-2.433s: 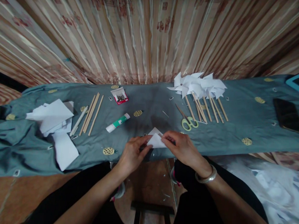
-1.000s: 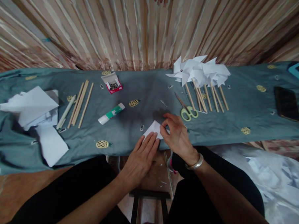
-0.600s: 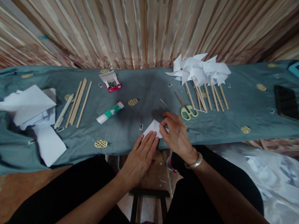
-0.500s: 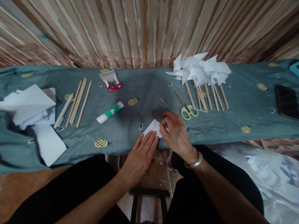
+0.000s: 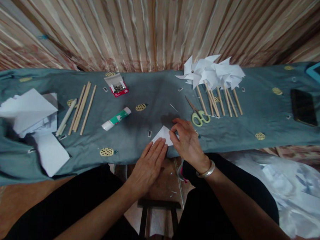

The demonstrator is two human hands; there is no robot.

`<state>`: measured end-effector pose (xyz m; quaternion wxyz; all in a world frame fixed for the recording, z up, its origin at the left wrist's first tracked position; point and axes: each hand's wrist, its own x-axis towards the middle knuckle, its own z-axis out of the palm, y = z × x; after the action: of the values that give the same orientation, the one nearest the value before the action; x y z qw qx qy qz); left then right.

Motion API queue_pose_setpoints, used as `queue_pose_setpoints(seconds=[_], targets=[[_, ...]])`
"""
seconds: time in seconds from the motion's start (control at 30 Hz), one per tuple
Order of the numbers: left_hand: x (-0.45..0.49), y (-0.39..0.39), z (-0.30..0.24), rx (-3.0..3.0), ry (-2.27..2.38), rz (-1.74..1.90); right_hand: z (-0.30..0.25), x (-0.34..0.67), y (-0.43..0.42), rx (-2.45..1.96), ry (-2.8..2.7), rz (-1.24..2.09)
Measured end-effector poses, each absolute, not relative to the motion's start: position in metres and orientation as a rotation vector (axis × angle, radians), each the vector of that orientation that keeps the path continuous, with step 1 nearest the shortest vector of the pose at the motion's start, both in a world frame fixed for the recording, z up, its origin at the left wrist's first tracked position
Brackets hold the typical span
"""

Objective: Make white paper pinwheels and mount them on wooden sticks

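Observation:
A small white folded paper (image 5: 164, 132) lies at the front edge of the cloth-covered table, its peak pointing away from me. My left hand (image 5: 148, 162) rests flat on its lower left part, fingers stretched out. At the paper's right side, my right hand (image 5: 187, 142) has its thumb and index finger pinched on the edge; the palm hides that corner. Green-handled scissors (image 5: 199, 118) lie just beyond my right hand, blades pointing away to the left. A glue stick (image 5: 116, 118) with a green label lies farther left.
Paper pinwheels (image 5: 213, 73) on wooden sticks are heaped at the back right. A red box of small metal pins (image 5: 119, 88), loose wooden sticks (image 5: 82, 106), a pale pen (image 5: 66, 116) and paper sheets (image 5: 51, 154) lie left. A phone (image 5: 303, 107) lies right; a plastic bag (image 5: 291, 196) stands below.
The whole view has shifted slightly. Both hands stay on the folded paper, with the right fingers still pinched at its edge; nothing else has visibly moved.

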<state>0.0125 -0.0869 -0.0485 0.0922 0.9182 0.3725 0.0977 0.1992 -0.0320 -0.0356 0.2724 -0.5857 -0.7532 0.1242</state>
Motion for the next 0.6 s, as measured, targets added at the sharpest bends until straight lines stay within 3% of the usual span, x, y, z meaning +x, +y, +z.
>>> queue_pose_setpoints(seconds=[0.6], targets=[[0.007,-0.084,-0.057,2.858,1.096,0.266,-0.052,0.21,-0.062,-1.634,-1.965,0.323]])
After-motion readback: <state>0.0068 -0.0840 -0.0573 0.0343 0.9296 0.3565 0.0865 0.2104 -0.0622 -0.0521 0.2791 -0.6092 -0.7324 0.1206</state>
